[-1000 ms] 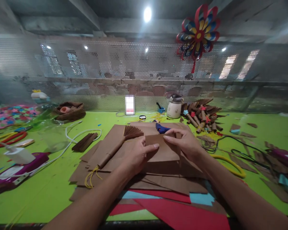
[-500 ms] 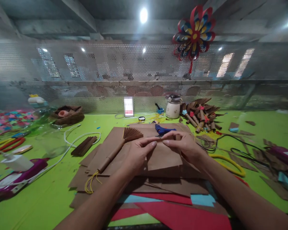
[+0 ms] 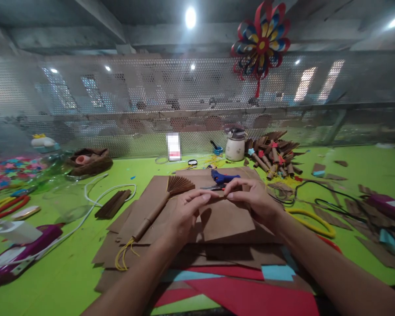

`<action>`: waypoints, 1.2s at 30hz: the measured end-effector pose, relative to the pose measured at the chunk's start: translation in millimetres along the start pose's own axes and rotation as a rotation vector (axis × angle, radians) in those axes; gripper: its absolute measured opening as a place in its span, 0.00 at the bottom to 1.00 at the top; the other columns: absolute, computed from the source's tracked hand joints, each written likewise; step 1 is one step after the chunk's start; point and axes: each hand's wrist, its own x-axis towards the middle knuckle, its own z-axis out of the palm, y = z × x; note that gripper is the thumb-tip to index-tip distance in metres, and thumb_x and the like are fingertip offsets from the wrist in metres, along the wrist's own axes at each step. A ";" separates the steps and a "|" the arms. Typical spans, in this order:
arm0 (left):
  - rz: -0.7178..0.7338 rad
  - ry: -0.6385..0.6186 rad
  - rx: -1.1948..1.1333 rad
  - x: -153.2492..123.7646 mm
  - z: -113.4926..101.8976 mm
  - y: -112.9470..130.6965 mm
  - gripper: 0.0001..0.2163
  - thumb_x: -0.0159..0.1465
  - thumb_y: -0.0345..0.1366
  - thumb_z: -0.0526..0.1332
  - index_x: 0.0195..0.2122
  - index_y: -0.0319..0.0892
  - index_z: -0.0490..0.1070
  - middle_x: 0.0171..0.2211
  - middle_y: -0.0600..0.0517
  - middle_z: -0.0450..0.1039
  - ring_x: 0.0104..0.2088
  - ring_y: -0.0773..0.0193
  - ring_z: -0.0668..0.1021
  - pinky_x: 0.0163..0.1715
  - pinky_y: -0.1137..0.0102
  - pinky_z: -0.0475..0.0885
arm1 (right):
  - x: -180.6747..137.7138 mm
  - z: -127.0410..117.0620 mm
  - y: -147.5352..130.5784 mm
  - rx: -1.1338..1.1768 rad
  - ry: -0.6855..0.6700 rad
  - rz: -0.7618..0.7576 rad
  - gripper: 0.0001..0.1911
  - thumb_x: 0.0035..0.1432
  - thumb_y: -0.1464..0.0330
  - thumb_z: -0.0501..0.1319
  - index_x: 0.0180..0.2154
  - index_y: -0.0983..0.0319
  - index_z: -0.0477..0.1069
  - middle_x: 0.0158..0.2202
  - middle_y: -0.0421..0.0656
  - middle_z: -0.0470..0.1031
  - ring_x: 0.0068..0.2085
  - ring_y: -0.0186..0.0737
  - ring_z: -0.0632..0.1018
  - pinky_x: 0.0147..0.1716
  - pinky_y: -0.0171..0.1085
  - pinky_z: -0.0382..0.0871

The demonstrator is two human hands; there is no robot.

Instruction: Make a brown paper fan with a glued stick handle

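Observation:
Both hands pinch the top edge of a brown paper sheet (image 3: 228,224), which slants down toward me over a stack of brown paper. My left hand (image 3: 187,213) has thumb and forefinger at the sheet's upper left. At its upper right, my right hand (image 3: 255,197) closes thumb and fingers on the same edge. Left of my left hand lies a broom-shaped paper piece (image 3: 153,215), with a pleated fan head, a rolled handle and yellow string loops. Just beyond my fingers are a blue glue gun (image 3: 224,177) and a partly hidden pair of scissors (image 3: 212,188).
Red paper (image 3: 250,294) lies at the near edge. Finished paper brooms (image 3: 276,153) are piled at the back right beside a white jar (image 3: 235,145). A white cable (image 3: 75,228) and purple power strip (image 3: 42,237) lie left; a black cable (image 3: 335,206) crosses the right.
The paper's lower edge has swung slightly, its right corner now reaching further right. My fingers have shifted a little along the top edge. The whole view has tilted slightly.

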 end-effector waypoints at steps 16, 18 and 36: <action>-0.082 -0.127 0.262 3.4 -0.8 -0.8 0.14 0.52 0.45 0.65 0.29 0.38 0.78 0.18 0.55 0.66 0.19 0.72 0.61 0.21 0.74 0.52 | 2.6 -7.1 -0.9 -0.192 -0.054 -0.032 0.06 0.41 0.68 0.66 0.26 0.64 0.75 0.21 0.38 0.68 0.23 0.30 0.64 0.22 0.31 0.54; -0.079 -0.119 0.260 2.5 0.9 -0.3 0.13 0.52 0.45 0.65 0.26 0.38 0.76 0.15 0.57 0.60 0.18 0.73 0.58 0.20 0.74 0.50 | 3.0 -7.8 -2.7 -0.178 -0.058 -0.022 0.06 0.40 0.68 0.67 0.25 0.64 0.75 0.19 0.37 0.67 0.22 0.29 0.63 0.21 0.31 0.53; -0.017 -0.135 0.365 3.1 3.1 -6.6 0.15 0.53 0.46 0.62 0.27 0.37 0.74 0.22 0.53 0.67 0.23 0.69 0.65 0.23 0.75 0.58 | 10.0 -26.3 6.0 -0.191 -0.117 -0.054 0.08 0.44 0.68 0.67 0.29 0.65 0.75 0.19 0.36 0.66 0.20 0.27 0.62 0.19 0.30 0.50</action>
